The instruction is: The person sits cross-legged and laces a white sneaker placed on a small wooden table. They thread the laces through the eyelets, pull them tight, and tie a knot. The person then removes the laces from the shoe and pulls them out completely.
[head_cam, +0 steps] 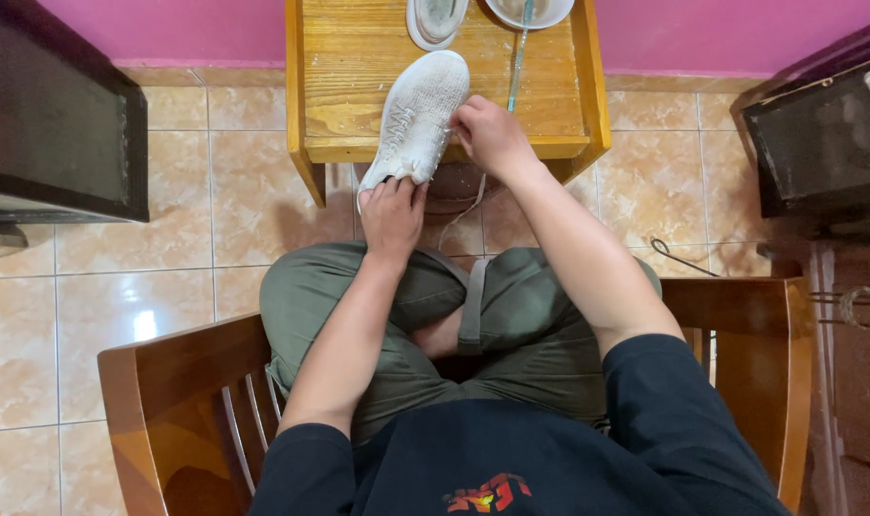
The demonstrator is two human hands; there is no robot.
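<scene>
1. A white knit shoe (418, 115) lies sole up, slanting across the front edge of the small wooden tabletop (344, 105); its toe points toward the wall and its heel hangs over the edge.
2. The left hand (393, 212) closes its fingers on the heel end of the shoe, thumb and fingertips pinching the edge from below.
3. The right hand (490, 134) is curled against the shoe's right side near the middle, fingers bent in and touching it; what they pinch there cannot be told.
4. The sole is pale and finely pebbled, with a ridged band along its left side.
5. The tabletop is yellowish, scuffed wood with raised side rails.
6. At its far edge sit a second white shoe (436, 19) and a shallow bowl (530, 11), with a thin greenish stick (518, 57) lying just below the bowl.
7. The person sits cross-legged in olive trousers (511, 315) on a glossy wooden chair (167, 401) over a beige tiled floor (119, 287), before a pink wall (167, 29).
</scene>
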